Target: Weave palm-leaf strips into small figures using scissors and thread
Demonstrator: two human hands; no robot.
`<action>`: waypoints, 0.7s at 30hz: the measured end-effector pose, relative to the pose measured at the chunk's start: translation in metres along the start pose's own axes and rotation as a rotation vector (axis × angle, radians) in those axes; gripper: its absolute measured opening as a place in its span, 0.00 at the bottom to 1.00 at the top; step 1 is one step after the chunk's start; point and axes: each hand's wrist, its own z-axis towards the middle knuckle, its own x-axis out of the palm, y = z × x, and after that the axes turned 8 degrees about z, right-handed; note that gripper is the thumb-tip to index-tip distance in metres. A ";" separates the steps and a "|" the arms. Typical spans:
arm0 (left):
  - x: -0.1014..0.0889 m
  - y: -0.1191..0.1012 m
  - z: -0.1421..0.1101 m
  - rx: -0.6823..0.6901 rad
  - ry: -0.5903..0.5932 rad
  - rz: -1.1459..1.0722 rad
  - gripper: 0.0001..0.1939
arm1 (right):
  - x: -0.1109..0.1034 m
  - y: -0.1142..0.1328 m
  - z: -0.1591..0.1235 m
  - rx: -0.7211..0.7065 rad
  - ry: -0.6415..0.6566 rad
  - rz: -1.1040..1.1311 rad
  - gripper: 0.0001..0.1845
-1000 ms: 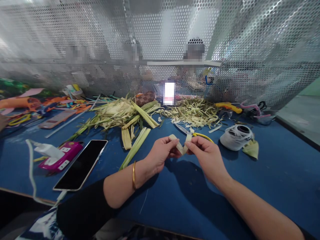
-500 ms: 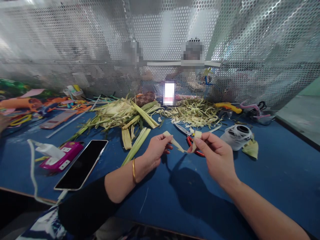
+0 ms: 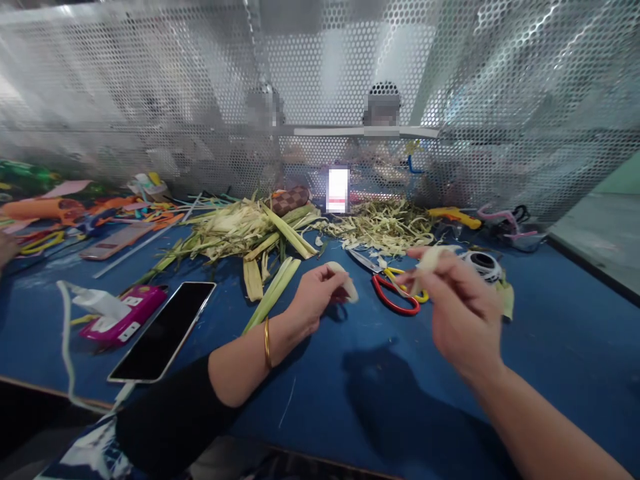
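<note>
Over the middle of the table, my left hand (image 3: 317,293) is closed, with a pale husk strip (image 3: 351,289) pinched between thumb and fingers. The strip bends over the fingertips. My right hand (image 3: 463,307), slightly blurred, is farther right and pinches another pale strip (image 3: 431,260) that curls over its fingers. A gap separates the two hands. Between them lies a pair of scissors with red and yellow handles (image 3: 396,303), near my right fingertips. Left of my left hand are green stalk pieces (image 3: 273,293) and a heap of pale green husks (image 3: 233,230).
Shredded strips (image 3: 383,227) lie at the back, before a perforated metal screen (image 3: 200,87). A white spool (image 3: 483,265) is partly behind my right hand. At left are a phone (image 3: 163,330), a purple power strip (image 3: 123,320) and its white cable (image 3: 65,347). A yellow tool (image 3: 455,217) lies back right.
My right hand has moved right and toward me, away from my left hand. The pale pieces, which met between the hands, are now apart. The red scissor handle shows more fully.
</note>
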 end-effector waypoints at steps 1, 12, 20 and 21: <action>0.002 -0.001 -0.004 0.012 0.068 -0.010 0.07 | 0.001 -0.004 0.001 0.090 0.063 -0.039 0.08; 0.010 -0.002 -0.015 -0.103 0.194 -0.083 0.10 | 0.011 -0.041 -0.014 0.330 0.420 -0.303 0.10; 0.013 0.001 -0.020 0.136 0.194 0.102 0.12 | 0.007 -0.031 -0.006 0.555 0.239 -0.156 0.18; 0.014 0.000 -0.023 0.139 0.260 0.136 0.13 | 0.006 -0.031 -0.005 0.618 0.246 -0.093 0.19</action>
